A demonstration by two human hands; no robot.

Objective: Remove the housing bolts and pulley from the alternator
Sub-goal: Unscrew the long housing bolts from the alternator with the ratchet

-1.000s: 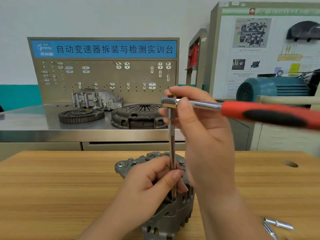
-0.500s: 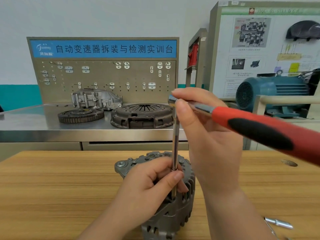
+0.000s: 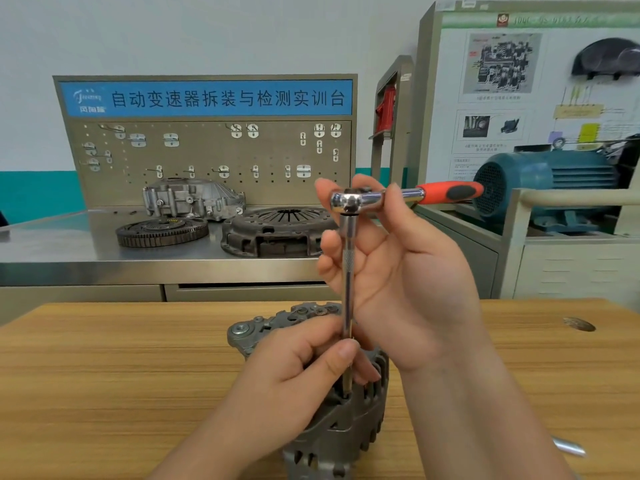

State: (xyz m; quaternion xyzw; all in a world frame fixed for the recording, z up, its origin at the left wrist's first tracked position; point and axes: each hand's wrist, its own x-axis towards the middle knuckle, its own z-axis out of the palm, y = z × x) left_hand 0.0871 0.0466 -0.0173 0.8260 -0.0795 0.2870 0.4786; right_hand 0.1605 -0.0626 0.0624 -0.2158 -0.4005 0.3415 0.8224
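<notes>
A grey cast alternator (image 3: 346, 427) stands on the wooden table (image 3: 104, 375) in front of me. A chrome ratchet (image 3: 356, 200) with a red and black handle (image 3: 450, 192) sits on a long extension bar (image 3: 347, 278) that runs straight down to the alternator's top. My left hand (image 3: 304, 372) pinches the lower end of the bar against the housing. My right hand (image 3: 398, 258) holds the ratchet head between thumb and fingertips, palm turned towards me. The bolt under the bar is hidden.
Loose chrome pieces (image 3: 568, 448) lie on the table at the right, behind my right arm. Beyond the table stands a steel bench with a flywheel (image 3: 161, 232), a clutch cover (image 3: 277, 233) and a gearbox housing (image 3: 194, 199). A blue motor (image 3: 547, 181) sits at the right.
The ratchet handle has swung from pointing right and towards me to pointing right and away. My right hand has turned palm towards me. My left hand has stayed on the bar.
</notes>
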